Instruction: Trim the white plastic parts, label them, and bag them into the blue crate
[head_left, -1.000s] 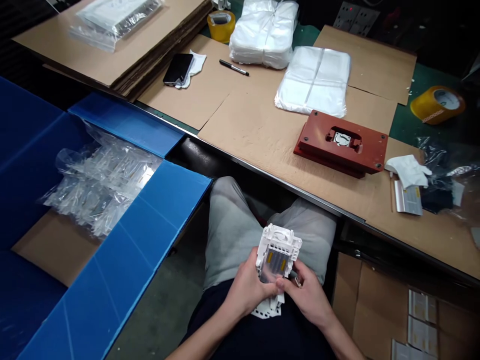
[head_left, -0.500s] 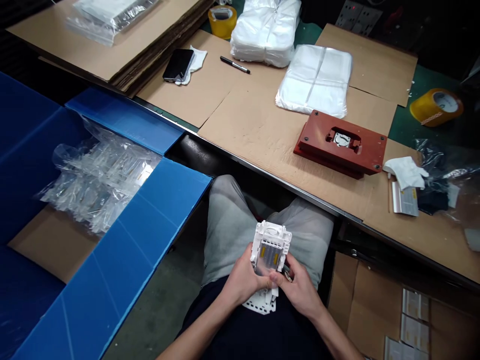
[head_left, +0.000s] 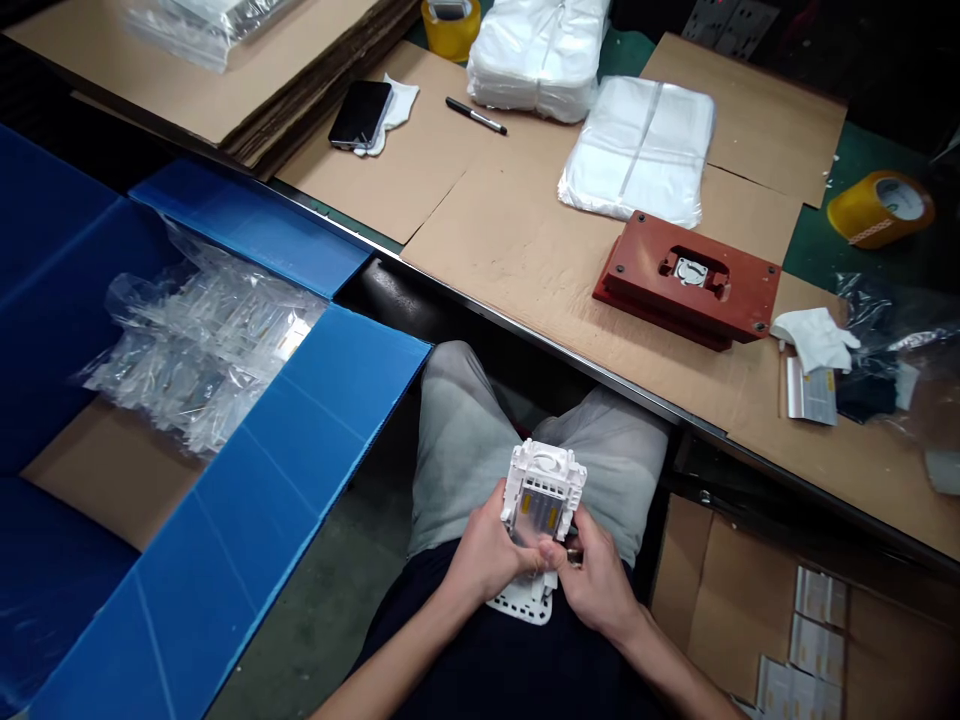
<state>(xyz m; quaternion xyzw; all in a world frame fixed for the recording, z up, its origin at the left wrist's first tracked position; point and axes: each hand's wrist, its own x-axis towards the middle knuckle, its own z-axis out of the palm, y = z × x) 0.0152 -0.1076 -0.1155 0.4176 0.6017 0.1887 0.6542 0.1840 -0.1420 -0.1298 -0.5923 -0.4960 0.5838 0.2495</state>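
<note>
While your left hand [head_left: 486, 556] and right hand [head_left: 595, 585] clench the white plastic moulding [head_left: 541, 495] over your grey shorts [head_left: 465, 450], below the tabletop's front edge [head_left: 570, 372] and right of the blue corrugated bin [head_left: 300, 450], this looks like a checking step; any next move calls for loosening one hand first.

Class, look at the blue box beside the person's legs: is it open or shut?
Open. The blue corrugated plastic box has its flaps spread outward, and clear plastic bags of parts show inside it.
</note>
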